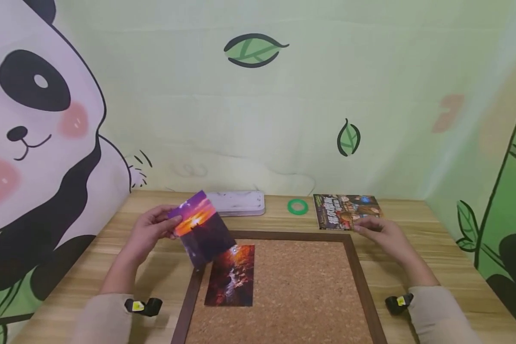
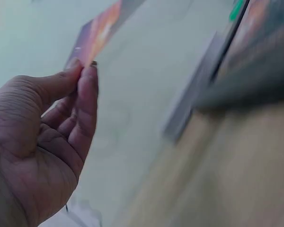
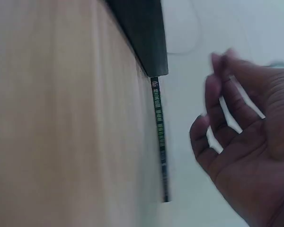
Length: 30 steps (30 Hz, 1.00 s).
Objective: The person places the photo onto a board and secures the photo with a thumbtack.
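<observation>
Presently left hand (image 1: 156, 227) pinches the sunset picture (image 1: 206, 229) by one edge, tilted over the far left corner of the corkboard (image 1: 305, 286). Right hand (image 1: 380, 234) unladen, fingers loosely bent, near the booklet (image 1: 335, 212). Dark-red picture (image 1: 232, 282) lies on the corkboard, partly hidden by the sunset picture. Farther off on the surface (image 1: 275, 210): white case (image 1: 245, 203), green ring (image 1: 290, 207).

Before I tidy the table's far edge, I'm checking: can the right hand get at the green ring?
Probably yes: the right hand looks empty, and only the flat book lies between it and the green ring, seemingly low enough to pass over.
</observation>
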Each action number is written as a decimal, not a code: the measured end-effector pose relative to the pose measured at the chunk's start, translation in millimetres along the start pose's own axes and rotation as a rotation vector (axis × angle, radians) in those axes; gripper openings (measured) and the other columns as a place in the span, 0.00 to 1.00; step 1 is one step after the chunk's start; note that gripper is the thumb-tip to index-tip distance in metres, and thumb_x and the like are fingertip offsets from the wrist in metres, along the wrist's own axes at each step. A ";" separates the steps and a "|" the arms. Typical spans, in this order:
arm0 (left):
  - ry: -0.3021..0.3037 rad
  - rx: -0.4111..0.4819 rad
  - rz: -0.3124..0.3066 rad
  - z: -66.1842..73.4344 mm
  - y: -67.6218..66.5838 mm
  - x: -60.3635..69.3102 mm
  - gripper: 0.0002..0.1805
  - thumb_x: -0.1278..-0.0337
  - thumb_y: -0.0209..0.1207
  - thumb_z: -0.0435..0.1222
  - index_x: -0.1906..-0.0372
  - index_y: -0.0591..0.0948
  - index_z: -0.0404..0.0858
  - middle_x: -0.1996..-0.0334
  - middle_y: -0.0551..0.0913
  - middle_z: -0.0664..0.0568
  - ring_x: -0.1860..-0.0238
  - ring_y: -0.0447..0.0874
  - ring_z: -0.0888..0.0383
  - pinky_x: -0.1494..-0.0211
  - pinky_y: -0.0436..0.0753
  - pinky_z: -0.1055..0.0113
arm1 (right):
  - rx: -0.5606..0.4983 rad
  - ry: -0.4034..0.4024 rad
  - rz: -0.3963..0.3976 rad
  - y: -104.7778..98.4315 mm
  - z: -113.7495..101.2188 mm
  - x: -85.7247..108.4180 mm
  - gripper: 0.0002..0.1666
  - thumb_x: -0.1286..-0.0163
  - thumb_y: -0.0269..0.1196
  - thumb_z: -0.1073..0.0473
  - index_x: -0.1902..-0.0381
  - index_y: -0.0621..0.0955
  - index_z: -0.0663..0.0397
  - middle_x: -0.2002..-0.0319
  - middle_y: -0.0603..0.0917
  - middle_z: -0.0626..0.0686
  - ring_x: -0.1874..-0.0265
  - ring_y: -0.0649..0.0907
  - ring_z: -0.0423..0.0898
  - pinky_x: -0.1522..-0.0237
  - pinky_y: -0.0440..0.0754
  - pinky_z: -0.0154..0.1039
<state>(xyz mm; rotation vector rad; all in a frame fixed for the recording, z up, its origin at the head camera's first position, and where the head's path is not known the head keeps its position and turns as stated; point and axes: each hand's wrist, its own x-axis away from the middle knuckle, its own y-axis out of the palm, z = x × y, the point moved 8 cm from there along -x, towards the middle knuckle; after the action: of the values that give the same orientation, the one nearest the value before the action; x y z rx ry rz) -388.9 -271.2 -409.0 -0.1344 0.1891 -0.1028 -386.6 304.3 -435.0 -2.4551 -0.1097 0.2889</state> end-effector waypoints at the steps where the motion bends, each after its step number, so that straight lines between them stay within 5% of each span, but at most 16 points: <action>1: 0.021 -0.035 -0.027 7.8 12.3 -2.0 0.18 0.34 0.64 0.36 0.44 0.79 0.33 0.64 0.87 0.52 0.73 0.84 0.59 0.66 0.85 0.64 | -0.012 -0.012 -0.006 1.3 -6.6 -2.4 0.24 0.28 0.63 0.43 0.47 0.84 0.57 0.51 0.85 0.54 0.49 0.81 0.51 0.48 0.77 0.48; 6: 0.073 -0.125 -0.093 39.4 66.1 -10.6 0.19 0.36 0.66 0.34 0.44 0.80 0.30 0.65 0.86 0.43 0.76 0.84 0.54 0.69 0.85 0.61 | -0.108 -0.061 -0.018 8.3 -43.8 -13.9 0.22 0.28 0.64 0.44 0.49 0.84 0.56 0.53 0.85 0.56 0.51 0.82 0.57 0.51 0.79 0.55; 16: 0.111 -0.243 -0.196 82.0 148.5 -19.6 0.14 0.40 0.69 0.36 0.50 0.85 0.38 0.73 0.83 0.44 0.78 0.83 0.49 0.70 0.86 0.55 | -0.244 -0.233 -0.045 42.6 -142.0 -28.6 0.13 0.29 0.67 0.50 0.55 0.86 0.52 0.57 0.87 0.51 0.59 0.82 0.50 0.62 0.79 0.38; 21: 0.068 -0.309 -0.307 71.0 180.8 -18.2 0.13 0.38 0.67 0.35 0.49 0.85 0.40 0.74 0.83 0.46 0.78 0.85 0.46 0.70 0.86 0.53 | -0.225 -0.322 -0.125 70.2 -173.8 -23.7 0.09 0.30 0.67 0.54 0.55 0.87 0.50 0.61 0.87 0.48 0.65 0.82 0.47 0.66 0.79 0.40; 24: 0.051 -0.345 -0.365 59.2 195.3 -17.9 0.12 0.36 0.65 0.33 0.49 0.84 0.38 0.73 0.83 0.47 0.78 0.85 0.47 0.69 0.85 0.48 | -0.208 -0.317 -0.196 90.0 -176.6 -22.1 0.08 0.29 0.67 0.54 0.55 0.87 0.48 0.61 0.87 0.46 0.60 0.83 0.47 0.59 0.82 0.44; 30: 0.054 -0.402 -0.420 44.7 211.5 -17.6 0.15 0.36 0.65 0.34 0.47 0.83 0.36 0.71 0.83 0.48 0.76 0.86 0.43 0.67 0.85 0.47 | -0.170 -0.324 -0.258 114.6 -170.6 -24.5 0.06 0.29 0.66 0.55 0.58 0.87 0.48 0.64 0.87 0.47 0.66 0.82 0.49 0.64 0.81 0.43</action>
<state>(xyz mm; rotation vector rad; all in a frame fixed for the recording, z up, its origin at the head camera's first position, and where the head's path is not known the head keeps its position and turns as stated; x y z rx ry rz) -378.6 -55.2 -392.5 -0.5724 0.2315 -0.4880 -369.7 107.9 -372.1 -2.5037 -0.6073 0.5804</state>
